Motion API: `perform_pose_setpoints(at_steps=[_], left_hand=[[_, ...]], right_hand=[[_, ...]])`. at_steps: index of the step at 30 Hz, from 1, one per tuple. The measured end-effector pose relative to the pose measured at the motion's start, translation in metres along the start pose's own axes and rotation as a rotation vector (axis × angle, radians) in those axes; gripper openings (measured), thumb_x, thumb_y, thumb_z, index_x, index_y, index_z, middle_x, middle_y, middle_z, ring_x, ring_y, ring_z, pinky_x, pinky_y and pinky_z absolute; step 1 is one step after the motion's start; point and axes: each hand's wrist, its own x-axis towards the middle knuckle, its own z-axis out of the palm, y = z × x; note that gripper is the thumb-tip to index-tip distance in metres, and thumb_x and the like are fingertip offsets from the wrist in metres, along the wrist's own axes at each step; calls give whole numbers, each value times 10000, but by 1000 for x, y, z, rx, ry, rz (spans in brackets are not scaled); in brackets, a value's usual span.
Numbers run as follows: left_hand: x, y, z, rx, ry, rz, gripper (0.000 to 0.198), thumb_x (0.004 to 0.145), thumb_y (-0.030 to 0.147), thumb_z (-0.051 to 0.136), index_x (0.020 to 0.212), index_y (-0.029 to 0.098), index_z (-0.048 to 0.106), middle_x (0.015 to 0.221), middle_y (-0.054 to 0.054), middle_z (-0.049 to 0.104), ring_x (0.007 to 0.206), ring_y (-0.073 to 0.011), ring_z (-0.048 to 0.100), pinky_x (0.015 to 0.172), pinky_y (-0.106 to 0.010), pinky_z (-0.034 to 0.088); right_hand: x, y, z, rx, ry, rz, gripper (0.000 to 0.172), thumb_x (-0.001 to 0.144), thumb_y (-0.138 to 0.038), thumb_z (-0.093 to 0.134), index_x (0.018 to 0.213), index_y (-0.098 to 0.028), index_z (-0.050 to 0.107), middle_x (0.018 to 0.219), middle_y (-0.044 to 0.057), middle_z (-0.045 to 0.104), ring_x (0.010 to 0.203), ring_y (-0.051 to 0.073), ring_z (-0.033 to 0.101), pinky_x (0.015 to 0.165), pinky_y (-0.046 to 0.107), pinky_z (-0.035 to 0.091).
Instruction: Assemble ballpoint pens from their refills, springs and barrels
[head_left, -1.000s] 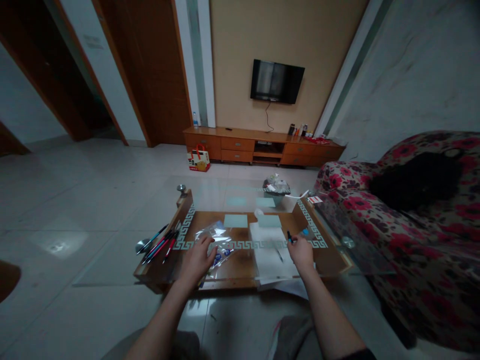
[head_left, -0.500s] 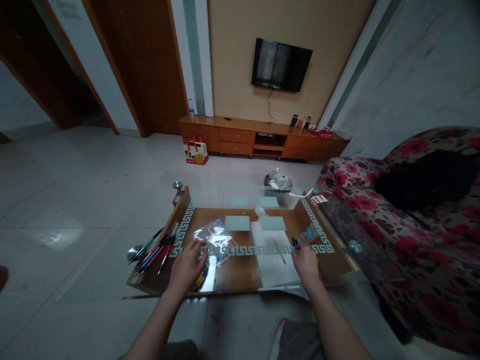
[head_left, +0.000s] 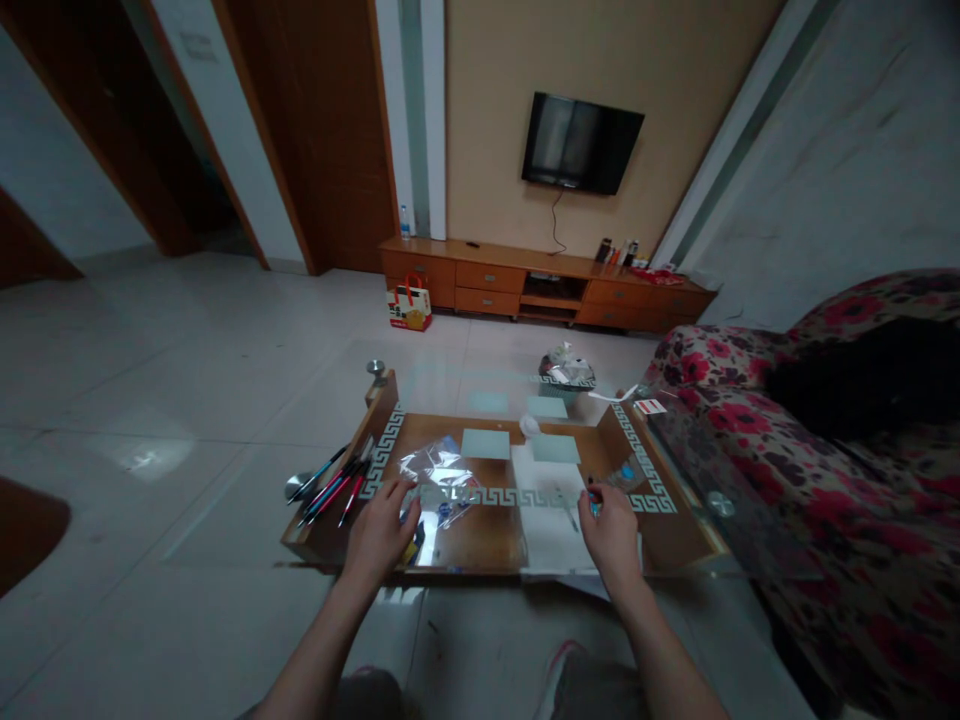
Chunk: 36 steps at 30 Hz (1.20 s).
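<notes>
My right hand [head_left: 609, 527] is closed around a small blue and dark pen [head_left: 595, 505], mostly hidden by the fingers. It is over the glass table, by the right side of a white paper sheet [head_left: 541, 535]. A slim pen [head_left: 568, 508] lies on that sheet. My left hand [head_left: 381, 528] has its thumb and fingers apart and holds nothing that I can see. Just beyond its fingertips lies a clear plastic bag [head_left: 435, 465]. Several pens [head_left: 335, 487] in black, red and blue lie together to the left of that hand.
The glass-topped table [head_left: 466, 550] has wooden sides and a patterned border. A clear bottle with a blue cap [head_left: 627, 472] is at its right side. Beyond stand a filled basket [head_left: 568, 370], a paper bag [head_left: 409, 307] and a TV cabinet [head_left: 487, 275]. A flowered sofa [head_left: 739, 410] is on the right.
The view has shifted, moving the room and table slightly right in the picture. My right hand has turned a little, and the pen's dark ends show less. My left hand is still beside the bag.
</notes>
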Motion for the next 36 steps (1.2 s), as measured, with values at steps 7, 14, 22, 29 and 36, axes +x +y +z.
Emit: perform_pose_setpoints(at_steps=[7,14,22,29,36], left_hand=[[18,-41,-11,67,99,-57,293,884,334,487,1064,166,646,1062,-104,645,997,-262,618,910,-355,477],[25,-105,-30,257,205,-207,385,891,375,450,1146,152,634,1064,-135,634,995,-293,591,910,-384,455],[21,-163,-35,471,82,-442,435,877,341,455,1189,104,645,1062,-216,639,967,-360,604,825,-433,466],[25,-161,-20,394,34,-464,395,882,307,444,1118,122,701,998,-205,688,897,-328,649,746,-373,474],[24,-193,-29,168,-55,-524,385,797,311,530,1099,149,706,966,-124,750,911,-291,684,726,-321,489]], right_hand=[[2,-38,2,146,-45,-10,181,872,-274,530,966,-156,629,852,87,649,816,232,604,777,352,472],[-3,-51,19,243,-176,-49,169,869,-215,514,963,-165,646,897,88,669,850,220,627,794,331,487],[0,-56,15,255,-206,-72,183,904,-240,489,974,-174,644,906,94,674,866,231,625,790,330,479],[-8,-48,9,225,-273,-97,165,898,-216,492,960,-185,641,895,79,671,855,227,622,760,313,466],[-13,-49,7,205,-311,-137,161,903,-201,478,929,-192,637,869,70,665,844,223,617,750,308,457]])
